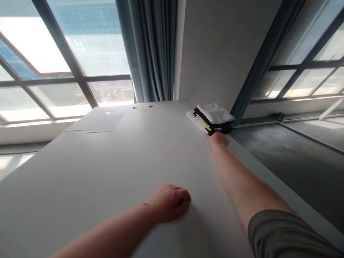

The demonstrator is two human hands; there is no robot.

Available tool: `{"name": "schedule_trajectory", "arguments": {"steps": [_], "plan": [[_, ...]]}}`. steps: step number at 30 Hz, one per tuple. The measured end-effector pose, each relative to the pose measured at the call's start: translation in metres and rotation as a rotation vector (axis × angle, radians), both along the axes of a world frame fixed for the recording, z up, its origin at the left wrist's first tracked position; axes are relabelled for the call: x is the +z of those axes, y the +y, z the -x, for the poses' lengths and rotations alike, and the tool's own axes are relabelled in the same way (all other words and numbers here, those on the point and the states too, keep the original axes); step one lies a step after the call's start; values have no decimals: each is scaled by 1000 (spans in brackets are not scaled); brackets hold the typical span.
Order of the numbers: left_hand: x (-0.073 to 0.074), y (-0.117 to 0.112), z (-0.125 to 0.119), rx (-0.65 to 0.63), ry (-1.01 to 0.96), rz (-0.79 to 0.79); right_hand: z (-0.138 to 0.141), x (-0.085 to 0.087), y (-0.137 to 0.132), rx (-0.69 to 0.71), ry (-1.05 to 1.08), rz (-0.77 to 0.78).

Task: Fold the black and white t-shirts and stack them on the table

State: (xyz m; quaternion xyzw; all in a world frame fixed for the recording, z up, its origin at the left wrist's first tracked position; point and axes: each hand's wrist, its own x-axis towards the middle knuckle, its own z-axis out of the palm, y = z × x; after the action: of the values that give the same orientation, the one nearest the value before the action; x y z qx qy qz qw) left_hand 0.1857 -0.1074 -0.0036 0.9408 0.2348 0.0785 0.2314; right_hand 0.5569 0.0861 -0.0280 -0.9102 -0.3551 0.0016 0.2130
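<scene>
My left hand [172,203] is low over the near middle of the white table [134,157], fingers curled in, with nothing visible in them. Farther off, my right arm stretches to a stack of folded cloth at the table's right edge. My right hand [218,139] is closed at the front edge of that stack, its fingertips partly hidden. On top lies a folded white cloth [215,113]. Beneath it are a folded black cloth [223,127] and a piece with yellow and white patches [203,123]. A flat white piece [194,118] sticks out on the left.
Several white paper sheets [103,122] lie at the table's far left. Two round holes, one on the left [134,107] and one on the right [151,106], are near the far edge. Behind stand a blue-grey curtain [152,50], a pillar [215,50] and windows [107,53].
</scene>
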Motion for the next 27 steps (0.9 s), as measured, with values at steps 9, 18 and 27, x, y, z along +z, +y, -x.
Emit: {"name": "schedule_trajectory", "arguments": {"steps": [9,18,27], "plan": [[6,-2,-1,29,50,-49,-5,5,-8,29,13,21],[2,0,-6,85,77,-91,-4,14,1,70,49,72],[-12,41,27,363,-247,-30,65,19,-41,450,-22,99]]}}
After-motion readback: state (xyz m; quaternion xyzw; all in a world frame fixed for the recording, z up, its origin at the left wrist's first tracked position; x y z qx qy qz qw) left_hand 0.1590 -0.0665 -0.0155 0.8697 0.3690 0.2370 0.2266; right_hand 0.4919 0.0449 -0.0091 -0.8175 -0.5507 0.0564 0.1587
